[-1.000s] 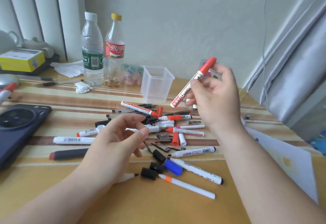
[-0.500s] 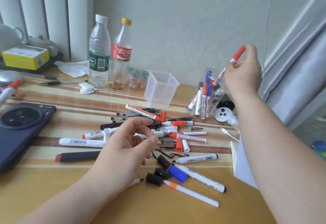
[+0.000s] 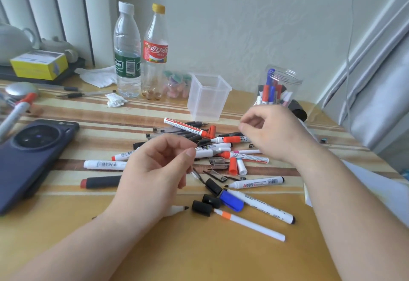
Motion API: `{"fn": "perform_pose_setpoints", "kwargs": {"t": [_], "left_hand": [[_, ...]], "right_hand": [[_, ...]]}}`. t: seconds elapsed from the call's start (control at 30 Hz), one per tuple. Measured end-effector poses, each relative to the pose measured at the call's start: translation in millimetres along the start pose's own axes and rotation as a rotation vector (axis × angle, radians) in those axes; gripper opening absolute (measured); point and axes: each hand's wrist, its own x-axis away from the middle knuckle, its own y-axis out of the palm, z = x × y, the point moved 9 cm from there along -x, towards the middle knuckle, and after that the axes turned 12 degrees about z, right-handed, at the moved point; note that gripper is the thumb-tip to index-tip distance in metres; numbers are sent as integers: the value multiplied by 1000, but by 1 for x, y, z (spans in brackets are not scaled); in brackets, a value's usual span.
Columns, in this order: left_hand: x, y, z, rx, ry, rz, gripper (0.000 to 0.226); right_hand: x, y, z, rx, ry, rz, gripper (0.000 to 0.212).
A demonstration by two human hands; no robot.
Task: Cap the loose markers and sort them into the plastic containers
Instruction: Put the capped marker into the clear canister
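Markers (image 3: 212, 147): loose heap in the middle of the table (image 3: 199, 254), capped and uncapped mixed, with stray caps among them.
Jar (image 3: 282, 85): round and clear, at the far right, with red and blue markers standing in it.
Tub (image 3: 208, 98): square and clear, behind the heap, nothing seen in it.
Left hand (image 3: 159, 170): over the heap's near-left edge, fingers loosely curled, thumb and forefinger apart, holding nothing.
Right hand (image 3: 274, 132): over the heap's far-right side, in front of the Jar, fingers loosely curled, nothing seen in them.
Step, as judged: choosing the next marker and a cap to fit it.
Method: take an uncapped one lying clear of the heap, such as the black-tipped marker (image 3: 256, 182) at near right. Match cap colour to tip; black caps (image 3: 201, 208) lie close by. Hold the barrel in one hand and the cap in the other, push straight on until seated, and keep fingers off the tip.
Caution: pulling from mid-heap will likely roll the neighbours.
Writing, black-tipped marker: red triangle mark, a word like "AODEMEI" not surely read, and a barcode.
Writing, red-capped marker (image 3: 188, 127): red band with white lettering, too small to read.
Writing, cola bottle (image 3: 155, 52): red label with white Chinese characters in Coca-Cola script.
Writing, water bottle (image 3: 127, 59): green label with "…zon" partly seen, and a barcode.
Other: phone (image 3: 33, 154) at left; yellow box (image 3: 38, 64) at far left.
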Motion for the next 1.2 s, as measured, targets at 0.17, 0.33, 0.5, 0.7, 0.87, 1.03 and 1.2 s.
{"fn": "perform_pose_setpoints", "kwargs": {"t": [0.17, 0.33, 0.5, 0.7, 0.87, 1.03, 1.2], "left_hand": [[6, -14, 18, -10, 136, 128, 18], [7, -13, 27, -103, 244, 119, 3], [5, -7, 22, -191, 257, 86, 7], [3, -7, 19, -211, 245, 80, 12], [1, -8, 17, -202, 229, 78, 16], [1, -7, 16, -199, 216, 73, 15], [0, -7, 15, -187, 196, 65, 15]], "right_hand": [[34, 19, 14, 14, 33, -110, 12], [35, 18, 40, 50, 75, -145, 22], [40, 34, 50, 77, 89, -287, 35], [36, 37, 47, 136, 32, -278, 36], [31, 13, 53, 127, 64, -158, 19], [33, 11, 51, 16, 103, -164, 9], [51, 37, 29, -98, 91, -390, 25]]}}
